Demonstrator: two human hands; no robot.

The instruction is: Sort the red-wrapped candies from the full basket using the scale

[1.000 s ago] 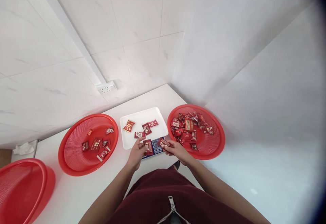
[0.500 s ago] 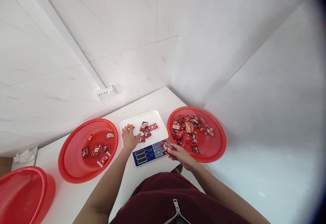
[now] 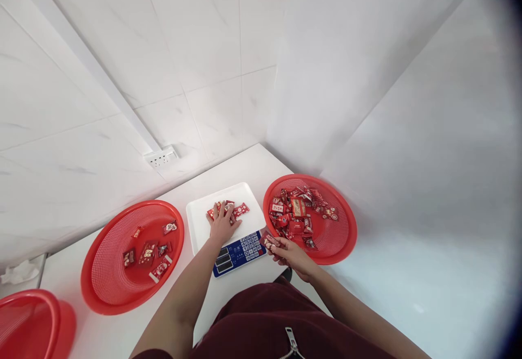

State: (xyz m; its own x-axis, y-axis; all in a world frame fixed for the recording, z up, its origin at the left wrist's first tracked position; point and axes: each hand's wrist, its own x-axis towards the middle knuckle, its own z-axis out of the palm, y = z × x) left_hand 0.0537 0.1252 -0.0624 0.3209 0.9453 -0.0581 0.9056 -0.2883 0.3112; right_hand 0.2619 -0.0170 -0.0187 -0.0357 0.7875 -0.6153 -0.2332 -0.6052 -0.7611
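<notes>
A white tray (image 3: 199, 217) sits on a scale with a blue keypad (image 3: 240, 253). My left hand (image 3: 222, 224) lies flat on the tray, fingers spread over several red candy packets (image 3: 240, 208). My right hand (image 3: 285, 250) is closed, pinching a red candy packet (image 3: 269, 241) beside the keypad, at the near rim of the red basket (image 3: 342, 242) heaped with red candies (image 3: 296, 209).
A second red basket (image 3: 101, 288) at the left holds several red packets. Another red basket (image 3: 24, 326) shows at the lower left corner. A white wall socket (image 3: 160, 157) is on the tiled wall behind. White walls close in on the right.
My left hand moved from the keypad up onto the tray and now covers the packets there, pushing them together. My right hand stays by the keypad with its packet.
</notes>
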